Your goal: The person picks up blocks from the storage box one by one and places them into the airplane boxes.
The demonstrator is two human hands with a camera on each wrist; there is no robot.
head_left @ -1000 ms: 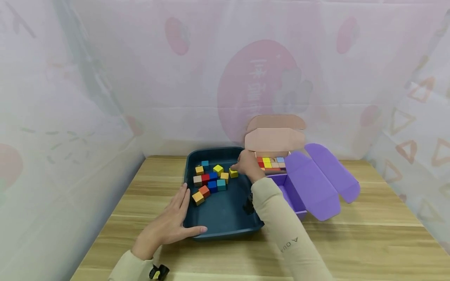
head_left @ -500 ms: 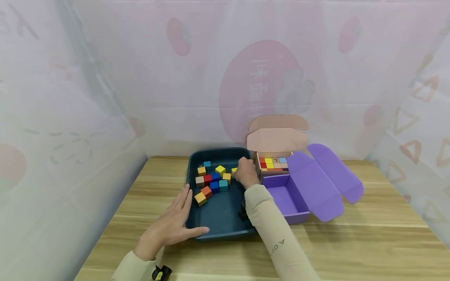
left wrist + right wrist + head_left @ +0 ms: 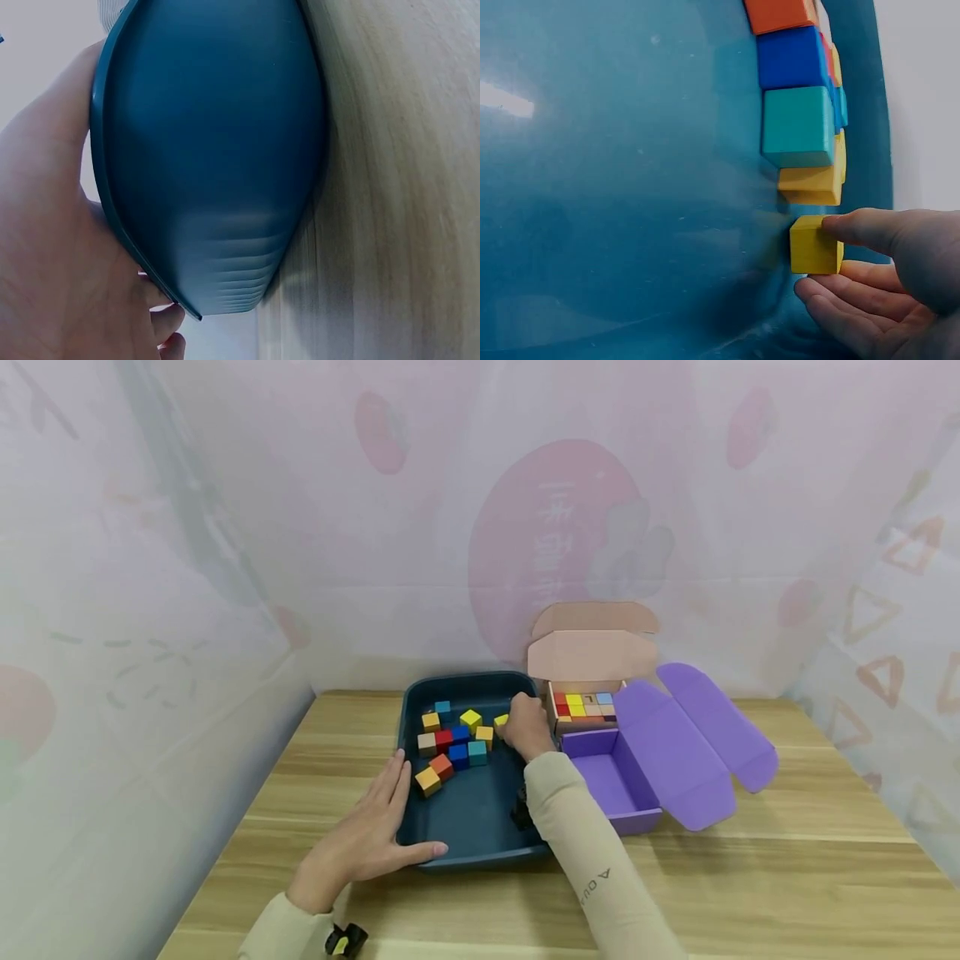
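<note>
A dark blue tray (image 3: 472, 827) holds several small coloured cubes on its left and middle part. Inside it, at the right side, my right hand (image 3: 528, 727) pinches a yellow cube (image 3: 814, 246) between thumb and fingers, as the right wrist view shows. That cube is close to the tray floor; whether it touches is hard to tell. Near it lie an orange-yellow cube (image 3: 810, 185) and a teal cube (image 3: 799, 126). My left hand (image 3: 360, 843) rests on the tray's front left corner, fingers straight along the left side and thumb over the front rim.
Right of the tray stands an open purple box (image 3: 611, 785), its lid folded out to the right. Behind it, a pinkish cardboard box (image 3: 592, 660) with a raised lid holds rows of coloured cubes. A fabric backdrop (image 3: 375, 543) encloses the wooden table (image 3: 795, 843).
My right hand has come left and down from near the tray's right rim onto the yellow cube and now pinches it. My left hand has stayed on the tray.
</note>
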